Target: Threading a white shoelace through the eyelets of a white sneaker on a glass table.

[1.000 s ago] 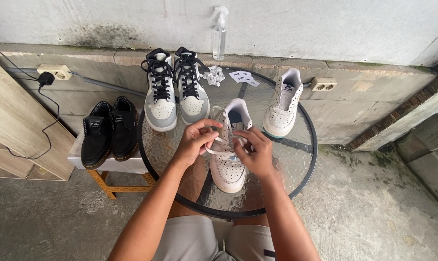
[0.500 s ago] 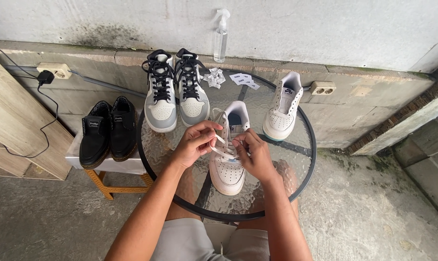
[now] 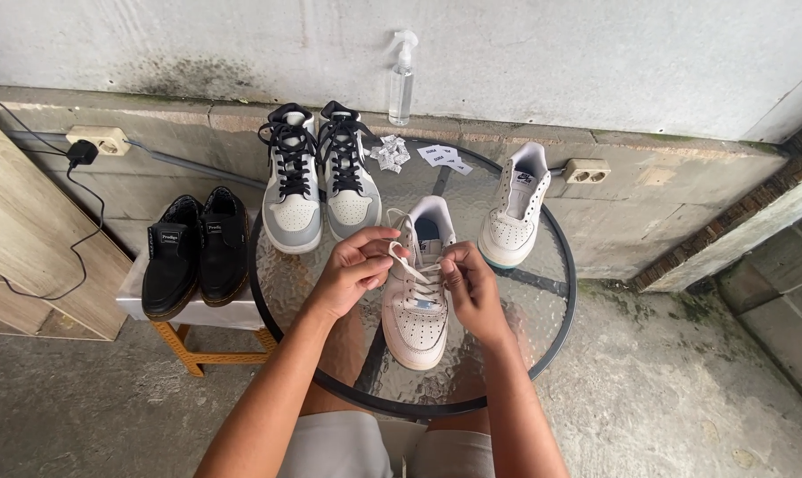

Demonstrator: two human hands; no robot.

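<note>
A white sneaker point(image 3: 416, 319) lies toe toward me on the round glass table point(image 3: 542, 301). My left hand point(image 3: 352, 270) pinches a white lace point(image 3: 399, 252) at the shoe's left side. My right hand point(image 3: 472, 288) holds the lace at the shoe's right side, fingers curled over the eyelets. Laces cross the upper between both hands. A second white sneaker point(image 3: 512, 215), without laces, stands further back on the right of the table.
A grey and white high-top pair with black laces point(image 3: 319, 181) stands at the table's back left. Black shoes point(image 3: 195, 252) rest on a low stool point(image 3: 188, 314) at left. A spray bottle point(image 3: 402, 80), small paper packets point(image 3: 390, 152), wall sockets and a cable line the back ledge.
Both hands have shifted a little up the shoe toward its tongue and closer together, drawing the lace across. The view has tilted slightly downward.
</note>
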